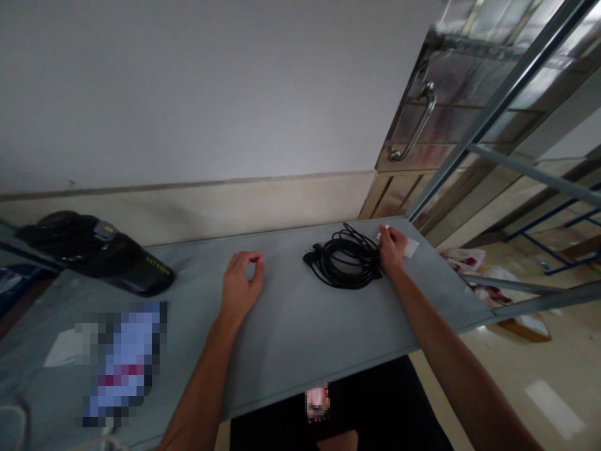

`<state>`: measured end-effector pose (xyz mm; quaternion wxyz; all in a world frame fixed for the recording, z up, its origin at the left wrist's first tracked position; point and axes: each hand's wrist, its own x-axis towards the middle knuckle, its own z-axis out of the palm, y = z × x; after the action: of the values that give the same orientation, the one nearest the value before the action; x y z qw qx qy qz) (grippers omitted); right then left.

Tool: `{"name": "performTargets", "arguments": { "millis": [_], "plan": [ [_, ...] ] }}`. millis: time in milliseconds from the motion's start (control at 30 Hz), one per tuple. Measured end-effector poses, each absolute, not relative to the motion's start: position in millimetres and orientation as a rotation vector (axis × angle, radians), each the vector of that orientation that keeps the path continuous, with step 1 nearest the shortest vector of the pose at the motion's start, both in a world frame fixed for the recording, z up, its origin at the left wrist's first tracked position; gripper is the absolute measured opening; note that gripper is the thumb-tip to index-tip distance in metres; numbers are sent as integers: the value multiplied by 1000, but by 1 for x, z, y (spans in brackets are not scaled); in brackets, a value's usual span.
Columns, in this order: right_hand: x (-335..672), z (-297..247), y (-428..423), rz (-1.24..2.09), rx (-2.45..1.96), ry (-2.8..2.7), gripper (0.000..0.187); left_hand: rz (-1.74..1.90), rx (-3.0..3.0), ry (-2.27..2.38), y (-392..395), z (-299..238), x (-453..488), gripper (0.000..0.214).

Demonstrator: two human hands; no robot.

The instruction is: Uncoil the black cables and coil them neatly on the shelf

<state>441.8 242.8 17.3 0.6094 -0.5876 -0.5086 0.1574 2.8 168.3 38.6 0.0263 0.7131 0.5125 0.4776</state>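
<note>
A coiled black cable [347, 260] with a plug at its left end lies on the grey-blue tabletop [300, 329]. My right hand [392, 247] is closed at the coil's right edge, fingertips pinched together; what is between them cannot be made out. White paper [411, 248] shows on both sides of that hand. To the left of the coil, my left hand [241, 282] hovers over the table. Its thumb and forefinger curl into a ring with their tips close together, and nothing is visible in it.
At the left lies a black handheld device [98, 254] with yellow lettering, resembling a small vacuum cleaner. Nearer is a pixelated blue-white object [126, 363]. A metal frame post [498, 100] rises at the table's right end, beside a door handle [420, 122]. Bags [488, 275] lie on the floor.
</note>
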Motion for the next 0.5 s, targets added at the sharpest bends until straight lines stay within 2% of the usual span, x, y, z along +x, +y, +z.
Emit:
{"name": "performTargets", "arguments": {
  "millis": [100, 267, 367, 500],
  "plan": [
    [431, 26, 210, 244, -1382, -1203, 61, 1493, 2172, 1553, 167, 37, 6, 10],
    [399, 24, 139, 28, -1328, -1644, 37, 1490, 2168, 1483, 165, 35, 13, 10],
    [383, 18, 119, -64, -1278, -1941, 48, 1479, 2185, 1448, 165, 35, 17, 10],
    [380, 14, 120, -48, -1281, -2000, 60, 1455, 2211, 1412, 164, 36, 21, 11]
  ]
}}
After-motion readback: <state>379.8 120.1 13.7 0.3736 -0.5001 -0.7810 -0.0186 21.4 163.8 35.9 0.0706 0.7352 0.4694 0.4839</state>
